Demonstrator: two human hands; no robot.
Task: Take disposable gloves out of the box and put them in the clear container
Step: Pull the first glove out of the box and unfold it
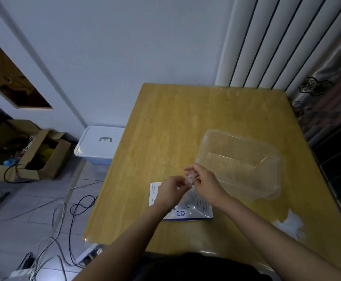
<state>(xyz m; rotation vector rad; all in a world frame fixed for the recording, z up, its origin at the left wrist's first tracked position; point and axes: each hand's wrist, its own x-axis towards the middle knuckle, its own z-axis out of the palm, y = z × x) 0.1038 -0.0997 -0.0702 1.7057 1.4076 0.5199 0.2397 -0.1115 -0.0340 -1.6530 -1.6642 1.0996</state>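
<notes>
Pinched by fingers of left hand (170, 192) and right hand (206, 183) over the box (194, 211): scrunched glove (190, 178); clear container (246, 171) at two o'clock, nearer the right.

A white lidded bin (99, 145), cardboard box (33, 155) and cables (72, 209) sit beside the wooden table (175, 122).

A yellowish wooden table (175, 122) with a smooth rectangular top carries three things. A clear, rectangular plastic container (278, 171) with rounded corners sits open on the table's right half, slightly turned. Just beside it, nearer and to the left, lies a flat white-and-blue printed glove box (194, 212). Near the right edge, apart from both, lies a crumpled heap of thin whitish plastic film (291, 222).
</notes>
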